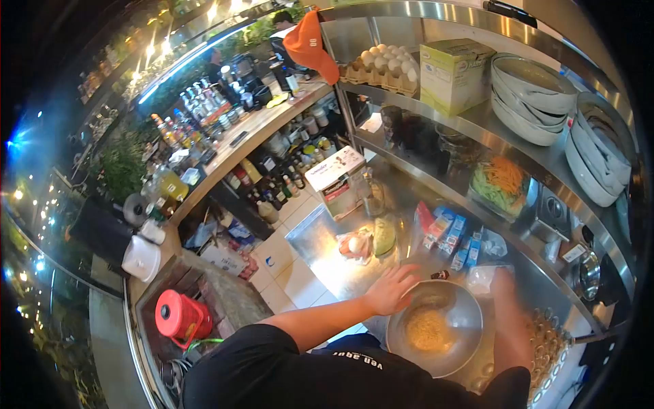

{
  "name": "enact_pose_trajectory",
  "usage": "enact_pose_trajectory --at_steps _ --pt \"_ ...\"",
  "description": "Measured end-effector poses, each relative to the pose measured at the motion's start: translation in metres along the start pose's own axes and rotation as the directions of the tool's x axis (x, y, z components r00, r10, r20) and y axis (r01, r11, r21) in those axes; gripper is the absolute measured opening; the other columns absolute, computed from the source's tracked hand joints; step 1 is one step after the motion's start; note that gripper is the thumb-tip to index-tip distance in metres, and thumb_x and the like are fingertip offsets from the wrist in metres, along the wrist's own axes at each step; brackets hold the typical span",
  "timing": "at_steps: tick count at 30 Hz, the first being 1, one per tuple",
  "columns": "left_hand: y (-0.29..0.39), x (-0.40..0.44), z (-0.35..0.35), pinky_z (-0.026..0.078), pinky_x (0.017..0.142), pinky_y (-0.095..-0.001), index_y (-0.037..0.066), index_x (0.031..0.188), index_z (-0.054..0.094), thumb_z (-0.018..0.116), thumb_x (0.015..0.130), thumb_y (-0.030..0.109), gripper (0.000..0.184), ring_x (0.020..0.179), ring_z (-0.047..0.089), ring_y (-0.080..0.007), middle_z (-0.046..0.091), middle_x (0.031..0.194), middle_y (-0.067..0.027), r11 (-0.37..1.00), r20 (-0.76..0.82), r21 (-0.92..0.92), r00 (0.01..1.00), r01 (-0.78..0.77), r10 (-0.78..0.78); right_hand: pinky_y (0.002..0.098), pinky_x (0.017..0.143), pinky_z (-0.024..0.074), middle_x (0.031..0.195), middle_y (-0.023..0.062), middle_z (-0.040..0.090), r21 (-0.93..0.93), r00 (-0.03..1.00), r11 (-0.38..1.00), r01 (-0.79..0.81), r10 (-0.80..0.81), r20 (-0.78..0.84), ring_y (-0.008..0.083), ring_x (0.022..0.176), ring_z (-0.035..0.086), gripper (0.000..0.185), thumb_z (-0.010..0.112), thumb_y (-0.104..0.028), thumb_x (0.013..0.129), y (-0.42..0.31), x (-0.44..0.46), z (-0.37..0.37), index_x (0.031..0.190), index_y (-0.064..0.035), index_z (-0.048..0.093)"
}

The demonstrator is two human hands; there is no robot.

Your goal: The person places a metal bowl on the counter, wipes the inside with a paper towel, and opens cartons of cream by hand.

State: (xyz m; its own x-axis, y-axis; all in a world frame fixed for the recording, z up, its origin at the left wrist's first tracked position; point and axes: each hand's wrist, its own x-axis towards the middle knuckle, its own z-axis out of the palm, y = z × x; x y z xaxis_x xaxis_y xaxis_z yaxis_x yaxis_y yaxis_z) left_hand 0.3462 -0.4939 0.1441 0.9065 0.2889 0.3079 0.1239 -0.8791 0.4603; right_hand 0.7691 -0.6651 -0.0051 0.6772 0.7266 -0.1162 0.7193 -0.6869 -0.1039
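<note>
A steel counter (310,235) runs beneath shelves bearing eggs (392,61), a green-white box (446,78) and stacked dishes (528,112). Blue-white packets (447,235) lie beyond the metal bowl (466,315), which sits before the person with yellowish contents (429,330). The left hand (394,289), fingers loosely spread, is at its rim; the right hand (504,282) blurs beside a pale bag (481,278), its grip impossible to tell.

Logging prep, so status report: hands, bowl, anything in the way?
Left hand open, by bowl. Right hand blurred, at bag. Yellowish mix in bowl, uncovered.

The steel bowl (466,315) lies open from above; small blue-and-white cartons (452,234) and a plastic bag (482,278) crowd the worktop (317,230) beyond.
</note>
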Motion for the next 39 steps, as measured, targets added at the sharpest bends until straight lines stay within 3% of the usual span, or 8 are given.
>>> enact_pose_trajectory --at_steps 11,14,16,20,23,30,33,39 --pt "0.072 -0.073 0.027 0.046 0.108 -0.0493 0.011 0.133 0.056 0.076 0.083 0.015 0.053 0.129 0.055 -0.0397 0.050 0.143 -0.0181 0.948 -0.034 0.028 0.948 0.317 -0.316 0.0496 0.091 0.0574 0.112 0.0169 0.075 0.211 0.994 0.976 0.047 -0.024 -0.108 0.0426 0.101 0.072 0.034 0.086 -0.024 0.081 0.013 -0.013 0.017 0.105 -0.0044 0.073" --pt "0.090 -0.075 0.030 0.047 0.107 -0.0517 0.008 0.141 0.049 0.074 0.087 0.022 0.061 0.129 0.056 -0.0435 0.049 0.145 -0.0196 0.838 -0.057 0.056 0.839 0.544 -0.541 0.0507 0.089 0.0572 0.106 0.0208 0.075 0.304 0.970 0.940 0.155 -0.086 -0.229 0.0433 0.099 0.072 0.034 0.087 -0.021 0.079 0.024 -0.010 0.025 0.104 -0.0043 0.073" --pt "0.094 -0.071 0.030 0.050 0.104 -0.0537 0.005 0.148 0.041 0.071 0.092 0.031 0.068 0.126 0.059 -0.0473 0.052 0.145 -0.0237 0.623 0.121 -0.054 0.625 0.780 -0.771 0.0506 0.088 0.0570 0.102 0.0224 0.074 0.304 0.956 0.940 0.153 -0.063 -0.286 0.0431 0.098 0.072 0.033 0.087 -0.019 0.079 0.016 -0.028 0.009 0.105 -0.0037 0.073" --pt "0.061 -0.084 0.064 0.052 0.099 -0.0554 0.004 0.149 0.038 0.067 0.096 0.036 0.069 0.121 0.063 -0.0483 0.060 0.137 -0.0284 0.623 0.194 0.016 0.609 0.782 -0.769 0.0514 0.084 0.0565 0.096 0.0238 0.073 0.108 0.916 0.980 0.166 -0.113 -0.385 0.0428 0.095 0.072 0.026 0.085 -0.014 0.079 0.016 -0.040 0.009 0.099 -0.0017 0.073" --pt "0.060 -0.083 0.065 0.053 0.098 -0.0560 0.002 0.148 0.038 0.066 0.096 0.036 0.068 0.118 0.064 -0.0478 0.065 0.128 -0.0311 0.640 0.260 0.063 0.607 0.766 -0.751 0.0515 0.085 0.0558 0.099 0.0218 0.074 0.193 0.975 0.977 0.087 -0.044 -0.216 0.0416 0.097 0.071 0.018 0.082 -0.016 0.082 0.018 -0.037 0.009 0.090 -0.0016 0.074" --pt "0.052 -0.078 0.065 0.053 0.093 -0.0586 0.001 0.142 0.041 0.065 0.096 0.034 0.061 0.109 0.067 -0.0498 0.069 0.115 -0.0320 0.672 0.251 0.053 0.642 0.739 -0.725 0.0493 0.089 0.0549 0.097 0.0187 0.074 0.212 0.958 0.969 0.128 -0.066 -0.278 0.0394 0.098 0.070 0.016 0.073 -0.017 0.089 0.020 -0.043 0.010 0.083 -0.0031 0.075" --pt "0.051 -0.078 0.067 0.054 0.090 -0.0601 0.002 0.142 0.041 0.066 0.096 0.034 0.061 0.104 0.068 -0.0513 0.070 0.109 -0.0317 0.668 0.248 0.050 0.639 0.742 -0.728 0.0497 0.089 0.0548 0.107 0.0169 0.072 0.133 0.941 0.968 0.214 -0.168 -0.295 0.0392 0.097 0.068 0.012 0.072 -0.016 0.090 0.021 -0.044 -0.002 0.091 -0.0044 0.075" --pt "0.054 -0.075 0.065 0.054 0.089 -0.0601 0.005 0.142 0.042 0.066 0.095 0.035 0.061 0.104 0.068 -0.0522 0.070 0.112 -0.0316 0.652 0.296 0.034 0.615 0.758 -0.731 0.0476 0.118 0.0395 0.161 0.0088 0.046 -0.049 0.976 0.991 0.128 -0.134 -0.172 0.0318 0.146 0.046 0.061 0.068 -0.019 0.095 0.010 -0.048 -0.007 0.153 -0.0129 0.050"
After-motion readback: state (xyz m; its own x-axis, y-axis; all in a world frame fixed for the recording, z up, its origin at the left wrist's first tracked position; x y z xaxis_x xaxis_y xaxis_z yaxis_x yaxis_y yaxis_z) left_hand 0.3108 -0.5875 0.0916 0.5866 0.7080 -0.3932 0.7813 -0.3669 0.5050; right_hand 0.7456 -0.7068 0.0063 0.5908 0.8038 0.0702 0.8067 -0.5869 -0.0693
